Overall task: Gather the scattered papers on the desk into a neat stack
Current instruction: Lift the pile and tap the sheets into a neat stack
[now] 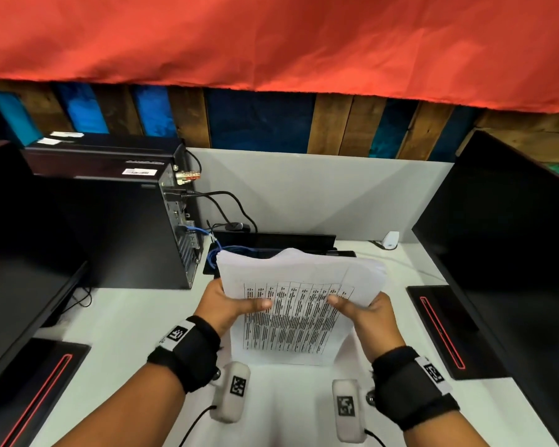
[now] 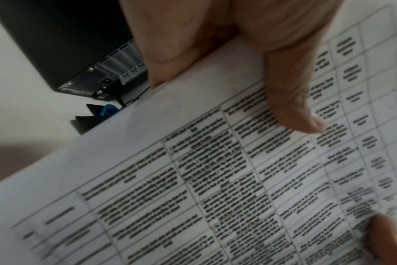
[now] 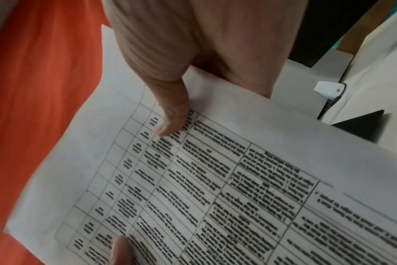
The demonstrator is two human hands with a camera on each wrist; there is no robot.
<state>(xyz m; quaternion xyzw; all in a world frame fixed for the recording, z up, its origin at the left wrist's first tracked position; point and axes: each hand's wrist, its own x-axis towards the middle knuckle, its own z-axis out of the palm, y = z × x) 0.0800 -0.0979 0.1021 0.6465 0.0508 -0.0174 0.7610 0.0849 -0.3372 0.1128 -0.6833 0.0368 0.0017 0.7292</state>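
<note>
A bundle of white papers (image 1: 291, 311) with a printed table on the top sheet stands tilted on its lower edge on the white desk (image 1: 126, 317). My left hand (image 1: 233, 306) grips its left side, thumb on the front sheet. My right hand (image 1: 357, 306) grips its right side the same way. The upper edges of the sheets fan out unevenly. In the left wrist view my left thumb (image 2: 290, 100) presses on the papers (image 2: 193, 179). In the right wrist view my right thumb (image 3: 168, 107) lies on the printed papers (image 3: 215, 179). The fingers behind the sheets are hidden.
A black computer tower (image 1: 120, 227) with cables stands at the left. Dark monitors flank the desk, one on the left (image 1: 17, 253) and one on the right (image 1: 510, 237). A black bar (image 1: 275, 241) lies behind the papers. A small white device (image 1: 390, 240) sits at the back right.
</note>
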